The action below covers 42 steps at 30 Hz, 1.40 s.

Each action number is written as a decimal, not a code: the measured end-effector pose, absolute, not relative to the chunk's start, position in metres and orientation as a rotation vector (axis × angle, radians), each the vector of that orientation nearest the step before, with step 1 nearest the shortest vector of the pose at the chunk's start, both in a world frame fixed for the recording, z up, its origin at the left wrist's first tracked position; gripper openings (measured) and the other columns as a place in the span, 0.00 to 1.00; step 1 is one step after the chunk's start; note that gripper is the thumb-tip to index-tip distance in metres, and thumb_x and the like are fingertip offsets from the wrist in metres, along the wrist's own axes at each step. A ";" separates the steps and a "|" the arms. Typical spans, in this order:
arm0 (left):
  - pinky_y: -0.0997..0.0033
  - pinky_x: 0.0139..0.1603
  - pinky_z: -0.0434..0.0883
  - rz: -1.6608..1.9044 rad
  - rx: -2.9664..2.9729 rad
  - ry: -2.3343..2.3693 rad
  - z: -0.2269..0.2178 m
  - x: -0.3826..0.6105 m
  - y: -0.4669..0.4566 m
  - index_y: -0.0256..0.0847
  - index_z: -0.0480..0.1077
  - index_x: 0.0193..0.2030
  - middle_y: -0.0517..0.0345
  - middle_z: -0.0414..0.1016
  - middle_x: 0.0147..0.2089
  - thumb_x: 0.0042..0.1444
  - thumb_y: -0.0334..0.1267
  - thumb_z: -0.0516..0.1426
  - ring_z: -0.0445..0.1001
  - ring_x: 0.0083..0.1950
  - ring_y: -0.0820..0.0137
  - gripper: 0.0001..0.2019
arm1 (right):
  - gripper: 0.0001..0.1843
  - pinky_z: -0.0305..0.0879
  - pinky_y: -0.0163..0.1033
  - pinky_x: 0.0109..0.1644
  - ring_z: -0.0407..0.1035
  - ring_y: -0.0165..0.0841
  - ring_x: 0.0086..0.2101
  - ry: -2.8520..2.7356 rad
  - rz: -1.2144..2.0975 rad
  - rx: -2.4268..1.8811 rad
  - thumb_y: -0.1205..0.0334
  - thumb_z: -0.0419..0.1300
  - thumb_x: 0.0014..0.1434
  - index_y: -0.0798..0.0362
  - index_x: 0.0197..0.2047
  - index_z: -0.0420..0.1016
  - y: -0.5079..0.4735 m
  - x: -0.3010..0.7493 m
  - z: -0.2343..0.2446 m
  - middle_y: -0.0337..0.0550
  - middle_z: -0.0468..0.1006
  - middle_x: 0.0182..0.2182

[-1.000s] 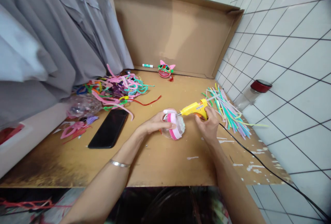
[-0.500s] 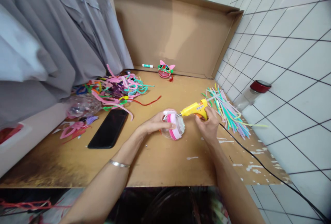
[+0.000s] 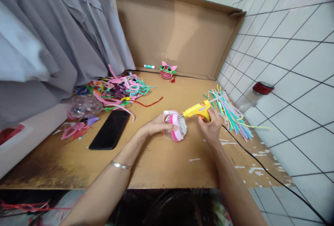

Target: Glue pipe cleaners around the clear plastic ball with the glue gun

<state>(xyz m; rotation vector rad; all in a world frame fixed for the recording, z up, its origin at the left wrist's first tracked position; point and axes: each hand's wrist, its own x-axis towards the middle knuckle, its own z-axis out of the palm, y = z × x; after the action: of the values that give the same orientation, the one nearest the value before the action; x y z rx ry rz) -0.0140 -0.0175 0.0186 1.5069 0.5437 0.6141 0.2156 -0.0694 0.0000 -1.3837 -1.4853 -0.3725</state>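
My left hand [image 3: 158, 124] is closed around a small clear plastic container [image 3: 183, 125] that has pink and white pipe cleaners [image 3: 176, 130] banded about it. The container is held tilted over the table. A yellow hot glue gun [image 3: 197, 109] sits in my right hand [image 3: 212, 123], a glue stick showing at its back end. Its metal nozzle is at the pink band's upper edge; whether glue is coming out is too small to tell. My left fingertips behind the container are partly hidden.
A black phone [image 3: 109, 130] lies left of my hands, below tangled pipe cleaners [image 3: 125, 86]. Straight pipe cleaners [image 3: 231, 113] lie right, near a red-lidded jar [image 3: 253, 95]. The glue gun's cord [image 3: 250, 154] runs off right. A decorated animal head [image 3: 166, 71] and a glue stick tube [image 3: 149, 66] stand behind.
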 end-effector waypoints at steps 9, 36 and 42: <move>0.73 0.39 0.66 0.606 1.487 0.562 0.019 -0.014 -0.018 0.37 0.65 0.47 0.61 0.69 0.37 0.40 0.42 0.67 0.67 0.37 0.72 0.27 | 0.04 0.68 0.41 0.39 0.69 0.37 0.35 -1.488 -0.395 -1.378 0.61 0.59 0.55 0.49 0.36 0.69 -0.070 0.215 0.003 0.43 0.72 0.34; 0.74 0.37 0.66 0.623 1.470 0.588 0.019 -0.013 -0.019 0.38 0.65 0.48 0.60 0.69 0.38 0.39 0.42 0.68 0.68 0.38 0.71 0.29 | 0.04 0.68 0.42 0.40 0.69 0.37 0.37 -1.498 -0.343 -1.366 0.61 0.58 0.55 0.50 0.36 0.69 -0.068 0.216 0.000 0.43 0.72 0.35; 0.75 0.36 0.67 0.626 1.462 0.596 0.019 -0.014 -0.019 0.37 0.65 0.49 0.60 0.69 0.39 0.39 0.42 0.68 0.68 0.38 0.71 0.30 | 0.03 0.66 0.39 0.37 0.66 0.35 0.33 -1.510 -0.345 -1.360 0.62 0.58 0.55 0.49 0.31 0.66 -0.070 0.215 0.004 0.41 0.69 0.31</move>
<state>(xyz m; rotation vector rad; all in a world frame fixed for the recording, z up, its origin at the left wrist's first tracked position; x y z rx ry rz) -0.0138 -0.0195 0.0187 1.4624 0.5956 0.6262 0.2155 -0.0699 0.0044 -1.3602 -1.5098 -0.3450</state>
